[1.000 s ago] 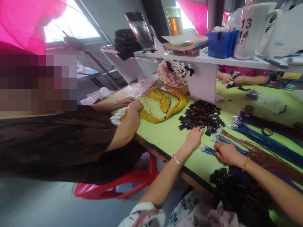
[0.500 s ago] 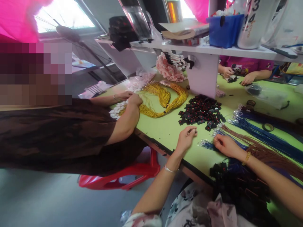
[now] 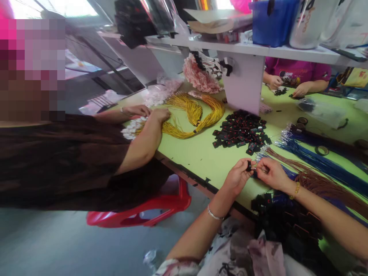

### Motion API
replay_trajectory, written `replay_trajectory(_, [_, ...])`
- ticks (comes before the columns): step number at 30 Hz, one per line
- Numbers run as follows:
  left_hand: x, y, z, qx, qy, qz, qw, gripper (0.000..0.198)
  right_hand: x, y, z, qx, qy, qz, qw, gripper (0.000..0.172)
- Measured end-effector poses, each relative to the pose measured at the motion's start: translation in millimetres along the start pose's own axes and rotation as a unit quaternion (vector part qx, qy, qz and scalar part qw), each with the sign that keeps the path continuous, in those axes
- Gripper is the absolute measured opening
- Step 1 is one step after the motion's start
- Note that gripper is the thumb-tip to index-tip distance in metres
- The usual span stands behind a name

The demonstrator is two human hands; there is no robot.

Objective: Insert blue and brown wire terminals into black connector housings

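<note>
My left hand (image 3: pixel 238 177) pinches a small black tag (image 3: pixel 248 165) just above the green table (image 3: pixel 201 157) near its front edge. My right hand (image 3: pixel 270 173) meets it fingertip to fingertip, pinching the end of a blue cord (image 3: pixel 254 174) at the tag. A pile of black tags with red marks (image 3: pixel 241 132) lies just beyond my hands. Bundles of blue cords (image 3: pixel 322 163) and brown cords (image 3: pixel 324 184) stretch away to the right under my right forearm.
A person in a brown top leans over yellow cords (image 3: pixel 198 115) at the left, beside a red plastic stool (image 3: pixel 143 212). Another person's hands (image 3: pixel 276 82) work across the table. A white shelf (image 3: pixel 244 50) carries a blue bin and a jug. Finished black tags (image 3: pixel 287 226) heap near my lap.
My left hand drew back from the tag pile with one tag. Both hands came together at the table's front edge, and the view tipped down a little.
</note>
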State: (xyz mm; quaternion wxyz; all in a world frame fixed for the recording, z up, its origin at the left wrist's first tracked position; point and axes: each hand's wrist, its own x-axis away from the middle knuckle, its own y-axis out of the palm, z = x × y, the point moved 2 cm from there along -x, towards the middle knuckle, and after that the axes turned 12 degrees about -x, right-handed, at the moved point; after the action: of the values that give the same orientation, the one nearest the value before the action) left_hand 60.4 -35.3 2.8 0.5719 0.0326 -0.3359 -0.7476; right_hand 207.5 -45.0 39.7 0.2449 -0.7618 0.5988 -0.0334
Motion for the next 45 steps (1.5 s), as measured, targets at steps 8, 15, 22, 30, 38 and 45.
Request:
replay_trajectory(8, [-1.0,0.8,-3.2,0.029,-0.029,-0.026,0.999,0.01,-0.3,0.4,0.8,0.069,-0.026,0.023,0.997,0.015])
replay_trajectory(15, [-1.3,0.6,-6.2,0.016,-0.029,-0.032,0.999,0.017,0.2,0.8,-1.2,0.082,-0.024,0.029,0.996,0.017])
replay_trajectory(22, [-0.8,1.1,-6.2,0.003,-0.026,-0.025,0.999,0.022,1.1,0.8,0.2,0.095,-0.038,0.021,0.995,0.012])
replay_trajectory(30, [-1.3,6.5,-12.6,-0.011,0.008,-0.004,1.0,0.03,2.5,5.5,3.1,0.15,-0.102,-0.008,0.983,0.012])
replay_trajectory(38, [2.8,7.1,-17.4,-0.031,0.034,0.045,0.998,0.035,3.2,7.4,6.8,0.156,-0.087,-0.053,0.982,0.012])
replay_trajectory(45, [8.4,10.2,-20.5,-0.088,0.039,0.08,0.992,0.034,6.0,10.4,4.5,0.168,-0.085,-0.07,0.98,0.015])
